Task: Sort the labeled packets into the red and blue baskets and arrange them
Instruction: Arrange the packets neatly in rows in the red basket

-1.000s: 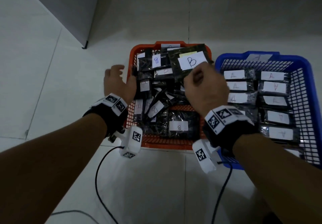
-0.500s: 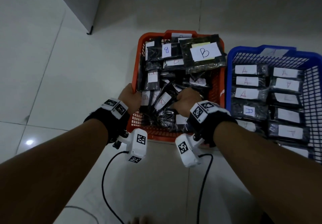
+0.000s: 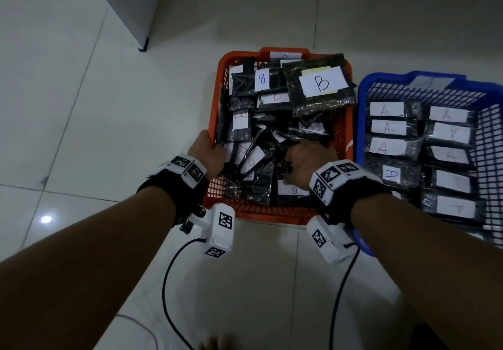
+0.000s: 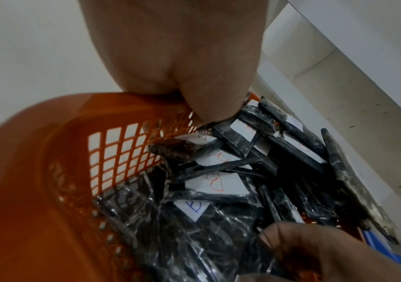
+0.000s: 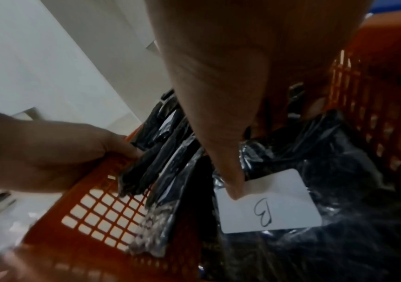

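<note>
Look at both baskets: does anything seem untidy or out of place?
Yes. Packets in the red basket lie jumbled and tilted, while the blue basket holds neat rows. The large B packet lies askew on top.

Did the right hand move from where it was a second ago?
Yes. The right hand came down from the big B packet at the far end of the red basket to the packets near its front edge.

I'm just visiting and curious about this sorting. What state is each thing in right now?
Red basket: on the floor, full of jumbled B packets.
Large B packet: lying on top at the far end, label up.
Blue basket: beside the red one, A packets in neat rows.
Left hand: at the red basket's left rim, fingers among packets.
Right hand: down among the near packets; grip hidden.
</note>
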Demonstrator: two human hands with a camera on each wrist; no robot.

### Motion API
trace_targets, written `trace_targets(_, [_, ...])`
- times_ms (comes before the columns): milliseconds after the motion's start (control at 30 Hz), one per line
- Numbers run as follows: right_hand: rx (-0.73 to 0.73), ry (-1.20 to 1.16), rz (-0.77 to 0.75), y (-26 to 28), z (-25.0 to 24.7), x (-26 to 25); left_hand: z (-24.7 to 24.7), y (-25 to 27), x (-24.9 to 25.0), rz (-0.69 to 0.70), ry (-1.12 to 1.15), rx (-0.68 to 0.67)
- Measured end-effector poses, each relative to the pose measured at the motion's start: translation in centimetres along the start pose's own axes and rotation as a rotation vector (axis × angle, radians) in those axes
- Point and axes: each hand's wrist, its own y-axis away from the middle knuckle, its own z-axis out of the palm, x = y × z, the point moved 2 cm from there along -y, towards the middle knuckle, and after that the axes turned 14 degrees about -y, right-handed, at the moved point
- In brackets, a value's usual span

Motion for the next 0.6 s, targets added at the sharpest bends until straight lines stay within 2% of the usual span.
trace_targets(167, [0.059, -0.242, 0.053, -0.6, -0.5, 1.3, -0.1, -0.1, 0.1, -0.005, -0.012, 0.003])
trace_targets(367, [0.072, -0.375, 0.042, -0.4, -1.6, 1.6, -0.1, -0.1, 0.2, 0.002, -0.046, -0.002])
trace_targets(600, [0.06, -0.53, 0.135, 0.5, -2.8, 1.9, -0.2, 0.3, 0.5, 0.0, -0.135, 0.037])
